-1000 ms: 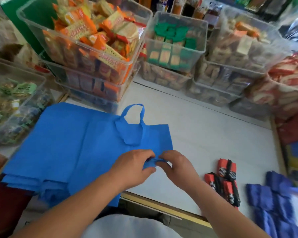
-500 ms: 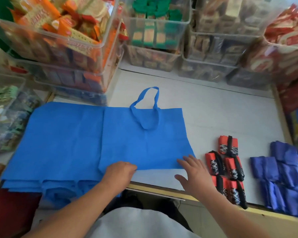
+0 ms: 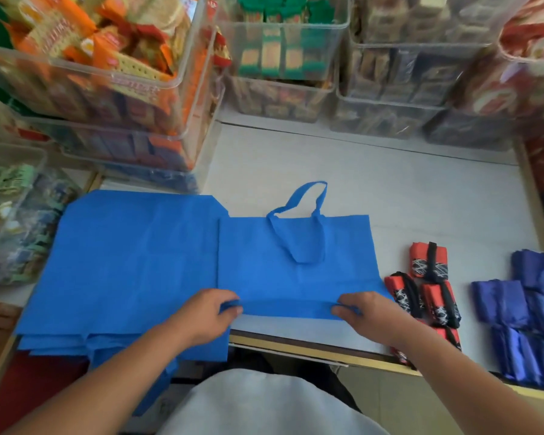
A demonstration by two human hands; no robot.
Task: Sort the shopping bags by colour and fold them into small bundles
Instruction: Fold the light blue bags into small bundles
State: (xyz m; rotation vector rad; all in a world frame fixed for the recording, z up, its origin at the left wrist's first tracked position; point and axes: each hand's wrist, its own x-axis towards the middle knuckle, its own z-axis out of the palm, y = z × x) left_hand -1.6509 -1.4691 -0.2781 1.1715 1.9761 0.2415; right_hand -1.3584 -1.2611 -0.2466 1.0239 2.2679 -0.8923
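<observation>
Here a blue bag (image 3: 296, 255) lies flat on the white table (image 3: 358, 183), in the middle of the frame. Its two handles (image 3: 299, 233) sit at the top edge; one loops up onto the table, the other lies down on the bag. The left hand (image 3: 206, 312) pinches the bag's near edge at the left corner. The right hand (image 3: 366, 312) pinches the same edge at the right corner. Both hands are closed on the cloth, and the near edge is rolled up a little between them.

To the left of the bag lies a pile of flat blue bags (image 3: 123, 262). It touches the bag and hangs over the table's near edge.

At the lower right sit small red bundles (image 3: 427, 287) with black straps, just beside the right hand. Further right are purple bundles (image 3: 528, 309), near the frame's edge.

Along the top of the frame stand clear bins (image 3: 107, 89) full of snack packs.
</observation>
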